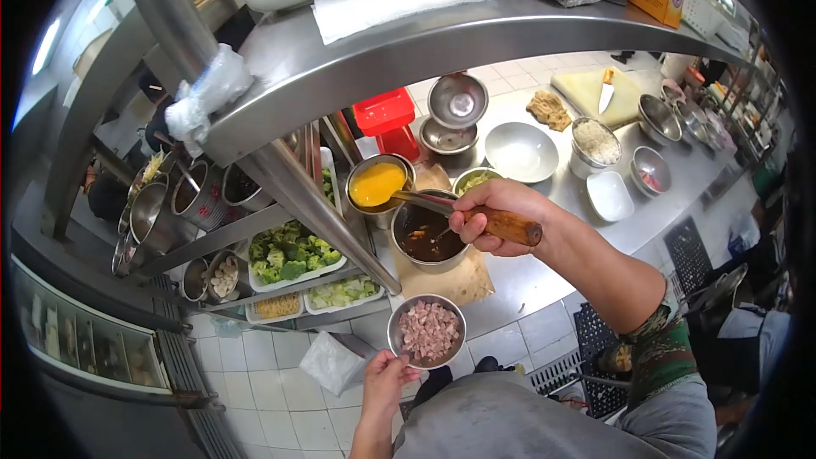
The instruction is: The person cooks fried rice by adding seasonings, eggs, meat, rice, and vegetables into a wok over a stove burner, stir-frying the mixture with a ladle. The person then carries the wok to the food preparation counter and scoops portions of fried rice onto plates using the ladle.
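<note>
My left hand (388,381) grips the rim of a metal bowl (460,348) holding diced pink meat (429,329), held out over the floor in front of my body. My right hand (501,214) is closed round a metal utensil, seemingly a ladle, with a wooden handle (517,229). Its metal shaft (425,201) reaches left to a pot of yellow beaten egg (376,184); its far end is not clear. Below the right hand stands a metal pot of dark sauce (422,238) with small bits in it. A bowl of something green (473,179) sits partly hidden behind the hand.
A steel shelf (408,44) and its post (319,204) stand ahead and left. Trays of broccoli (293,255) and chopped greens (340,292) sit left. Beyond are a white bowl (522,153), a rice pot (595,143), and a knife (606,92) on a cutting board (574,89).
</note>
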Demonstrator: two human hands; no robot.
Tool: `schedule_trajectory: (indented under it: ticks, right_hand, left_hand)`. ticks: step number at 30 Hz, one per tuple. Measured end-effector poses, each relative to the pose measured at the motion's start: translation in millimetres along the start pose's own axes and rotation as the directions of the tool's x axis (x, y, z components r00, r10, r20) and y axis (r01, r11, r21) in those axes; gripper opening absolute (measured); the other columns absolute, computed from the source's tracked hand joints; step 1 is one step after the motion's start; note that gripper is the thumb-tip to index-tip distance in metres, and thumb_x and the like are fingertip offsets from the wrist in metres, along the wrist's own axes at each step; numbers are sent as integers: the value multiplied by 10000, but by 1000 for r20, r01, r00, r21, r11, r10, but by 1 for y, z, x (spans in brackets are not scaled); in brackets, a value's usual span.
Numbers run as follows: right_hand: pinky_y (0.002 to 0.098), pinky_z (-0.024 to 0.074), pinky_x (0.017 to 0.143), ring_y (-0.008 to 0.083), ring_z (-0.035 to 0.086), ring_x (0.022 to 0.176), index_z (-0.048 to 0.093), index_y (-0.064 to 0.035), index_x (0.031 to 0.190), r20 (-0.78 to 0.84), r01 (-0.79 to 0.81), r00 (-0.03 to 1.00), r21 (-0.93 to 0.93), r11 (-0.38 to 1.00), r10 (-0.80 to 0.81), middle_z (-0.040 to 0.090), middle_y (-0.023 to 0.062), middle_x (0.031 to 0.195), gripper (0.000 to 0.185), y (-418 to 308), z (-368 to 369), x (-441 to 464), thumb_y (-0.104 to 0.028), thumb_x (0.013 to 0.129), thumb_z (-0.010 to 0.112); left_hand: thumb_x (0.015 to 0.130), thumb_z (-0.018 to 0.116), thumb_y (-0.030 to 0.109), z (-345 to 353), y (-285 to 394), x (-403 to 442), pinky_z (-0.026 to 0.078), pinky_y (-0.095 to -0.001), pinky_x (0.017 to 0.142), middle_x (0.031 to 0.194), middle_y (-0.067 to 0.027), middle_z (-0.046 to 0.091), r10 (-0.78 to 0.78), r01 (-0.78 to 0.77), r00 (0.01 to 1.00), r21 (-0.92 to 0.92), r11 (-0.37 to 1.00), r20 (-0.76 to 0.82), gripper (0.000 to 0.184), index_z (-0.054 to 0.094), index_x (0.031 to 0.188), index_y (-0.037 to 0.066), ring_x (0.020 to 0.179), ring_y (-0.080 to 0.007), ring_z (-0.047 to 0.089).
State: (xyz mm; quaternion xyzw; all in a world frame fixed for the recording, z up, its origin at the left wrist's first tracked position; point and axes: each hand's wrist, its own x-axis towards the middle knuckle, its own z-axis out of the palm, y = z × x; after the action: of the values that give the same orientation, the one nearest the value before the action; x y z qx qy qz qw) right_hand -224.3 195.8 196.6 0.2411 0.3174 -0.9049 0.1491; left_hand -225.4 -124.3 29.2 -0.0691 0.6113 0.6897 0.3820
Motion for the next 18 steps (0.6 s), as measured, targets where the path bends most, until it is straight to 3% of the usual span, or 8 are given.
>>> schedule_trajectory:
  ticks: [6,14,18]
  right_hand:
    - [215,318,404,51,480,504,410,-51,837,47,-4,999,16,1000,3,504,20,739,58,-9,2,-6,-63,890,432]
    - [179,308,389,34,486,507,403,-64,859,67,-48,997,126,991,40,497,14,749,44,-20,0,-2,-65,893,432]
    - [181,315,390,35,497,513,398,-68,897,92,5,996,83,997,-13,493,14,762,37,-22,-2,-2,-60,892,434]
  left_hand:
    - [878,564,51,33,23,23,561,-318,667,769,-83,631,112,-113,994,-85,990,-8,78,517,818,70,662,-204,655]
    - [879,560,52,81,45,75,567,-327,696,867,-117,592,184,-178,983,-236,955,3,93,471,848,53,761,-266,661]
    - [868,542,41,91,54,94,571,-326,687,849,-124,597,215,-213,977,-222,952,-14,92,451,866,35,741,-250,664]
